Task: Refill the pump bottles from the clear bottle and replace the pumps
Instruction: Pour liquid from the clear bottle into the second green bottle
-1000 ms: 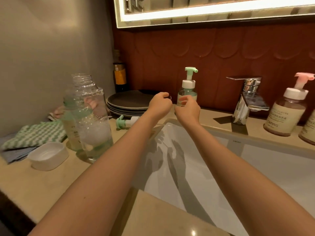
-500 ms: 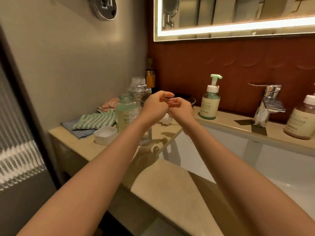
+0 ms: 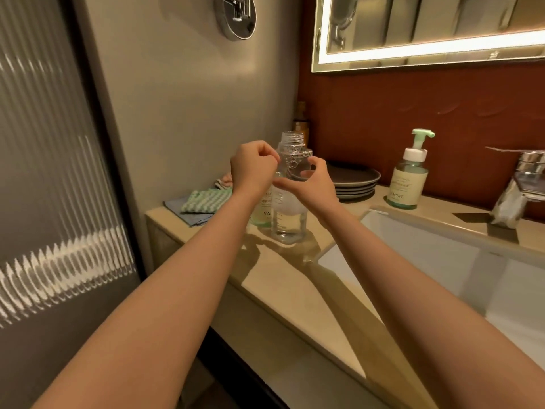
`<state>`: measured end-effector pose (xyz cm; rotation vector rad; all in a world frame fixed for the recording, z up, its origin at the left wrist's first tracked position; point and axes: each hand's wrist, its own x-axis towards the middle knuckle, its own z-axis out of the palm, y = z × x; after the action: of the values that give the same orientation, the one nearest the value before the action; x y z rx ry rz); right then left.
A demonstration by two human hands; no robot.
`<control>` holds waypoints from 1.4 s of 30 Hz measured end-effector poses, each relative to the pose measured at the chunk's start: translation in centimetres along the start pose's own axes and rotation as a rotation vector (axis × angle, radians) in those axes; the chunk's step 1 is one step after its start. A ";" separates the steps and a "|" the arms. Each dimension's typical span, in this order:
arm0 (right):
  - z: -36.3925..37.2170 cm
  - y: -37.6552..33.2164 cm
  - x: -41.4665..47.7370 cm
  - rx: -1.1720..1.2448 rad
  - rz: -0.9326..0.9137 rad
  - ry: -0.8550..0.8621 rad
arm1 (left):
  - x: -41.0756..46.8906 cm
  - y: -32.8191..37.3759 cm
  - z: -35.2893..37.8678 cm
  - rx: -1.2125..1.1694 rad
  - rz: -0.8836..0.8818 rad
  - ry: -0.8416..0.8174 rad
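Clear plastic bottle (image 3: pixel 289 211), uncapped, threaded neck bare: upright on beige stone counter (image 3: pixel 295 290), near the front left corner of white rectangular sink (image 3: pixel 442 261). A little clear liquid at the bottom, whitish band above it.

Pale green labelled bottle (image 3: pixel 263 215): upright just beside the clear plastic bottle, on its left. Upper part hidden behind the left hand; touching or not, cannot tell.

Left hand (image 3: pixel 253 169): raised in front of the clear plastic bottle's shoulder, fingers curled into the palm, nothing seen inside.

Right hand (image 3: pixel 317 184): at the opposite side of the same shoulder, thumb and forefinger curved in a C toward the plastic. Gripping or merely close, cannot tell.

Mint green pump bottle with white collar and cream label (image 3: pixel 410 184): pump fitted, upright at the back of the counter, between the plates and the tap.

Stack of dark round plates (image 3: pixel 354 180): back of the counter, behind the right hand.

Chrome tap (image 3: pixel 516 196): behind the sink, far right.

Green-and-white striped cloth (image 3: pixel 206 200): lying on folded grey-blue cloth (image 3: pixel 191 215), left end of the counter by the wall.

Small amber bottle (image 3: pixel 300 128): in the corner, behind the clear plastic bottle.

Light-edged mirror (image 3: pixel 427 54): on the red-brown back wall.

Round chrome wall fitting (image 3: pixel 236 19): on the side wall, high up.

Ribbed glass panel (image 3: pixel 44 143): far left.
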<state>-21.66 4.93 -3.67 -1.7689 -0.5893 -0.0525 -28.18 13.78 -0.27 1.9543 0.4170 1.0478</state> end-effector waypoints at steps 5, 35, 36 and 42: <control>-0.1 0.3 0.7 -0.070 -0.060 0.083 | 2.7 -2.6 1.4 0.079 -0.227 -0.098; -9.1 -0.7 0.4 -0.974 -0.316 0.095 | 0.3 -3.1 4.0 0.002 -0.068 -0.457; -9.1 -0.7 0.3 -0.990 -0.315 0.088 | 0.2 -3.1 4.1 0.000 -0.068 -0.455; -8.9 -0.8 0.0 -1.079 -0.304 0.070 | -0.3 -3.2 4.5 -0.017 -0.084 -0.427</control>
<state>-19.58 -3.13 -0.38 -2.6653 -0.8573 -0.7606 -24.43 13.01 -4.33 2.0582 0.2473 0.5554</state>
